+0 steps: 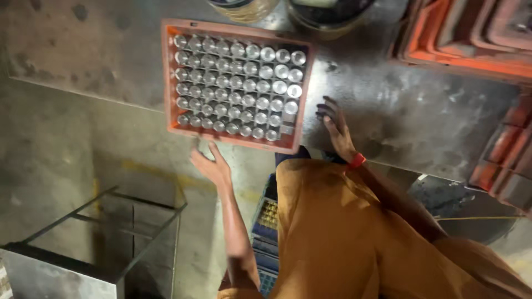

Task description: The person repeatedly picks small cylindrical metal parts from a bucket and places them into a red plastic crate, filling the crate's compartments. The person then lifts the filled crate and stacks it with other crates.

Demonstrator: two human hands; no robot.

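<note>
An orange plastic crate (169,77) sat in the upper middle of the frame on a grey metal table (421,116), its compartments filled row upon row with silver-topped bottles (238,83) standing upright and seen from above. The left hand (209,163) was just below the crate's lower left corner, fingers spread and open, holding nothing; whether its fingertips actually touched the crate's near wall could not be told. The right hand (335,127) lay flat and open on the bare table just to the right of the crate's lower right corner, fingers stretched toward the top of the frame, with nothing in its grasp and a small gap between it and the crate's side. A red band (357,160) circled that wrist. The person's orange garment (332,238) filled the lower middle and lower right of the frame. Under it, at lower centre, part of a blue crate (269,221) showed. At the lower left stood a metal frame with glass-like panels (127,221) on a dull concrete floor (50,149). More orange crates (460,39) were stacked at the upper right, and others ran down the right edge. Two round containers (327,14) peeked in at the top edge, just beyond the crate of bottles.
</note>
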